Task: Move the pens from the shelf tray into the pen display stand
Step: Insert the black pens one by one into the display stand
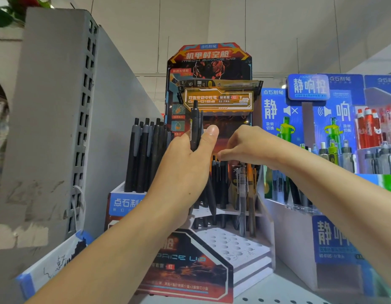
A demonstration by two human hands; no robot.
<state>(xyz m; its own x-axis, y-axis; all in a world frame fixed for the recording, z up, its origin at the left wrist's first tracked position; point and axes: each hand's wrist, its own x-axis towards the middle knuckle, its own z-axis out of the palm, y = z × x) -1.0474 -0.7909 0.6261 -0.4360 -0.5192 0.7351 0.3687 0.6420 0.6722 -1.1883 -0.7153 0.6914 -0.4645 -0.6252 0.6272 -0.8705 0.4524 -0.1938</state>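
We are gripping a bundle of black pens [195,128] in our left hand [185,167], while our right hand [245,145] is pinching one pen [214,170] over the display stand [234,244]; we should be lowering it straight into an empty hole.

Printed cardboard and plastic pens on a metal shelf.
The pen display stand [208,270] looked glossy; black pens [146,154] matt; shelf [277,290] painted, perforated.

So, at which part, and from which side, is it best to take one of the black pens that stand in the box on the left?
Probably the upper barrel, just under the clip, pinched from above and the front. The black pens stand upright and packed close in the box, so only their tops are free; the shelf wall closes the left and rear.
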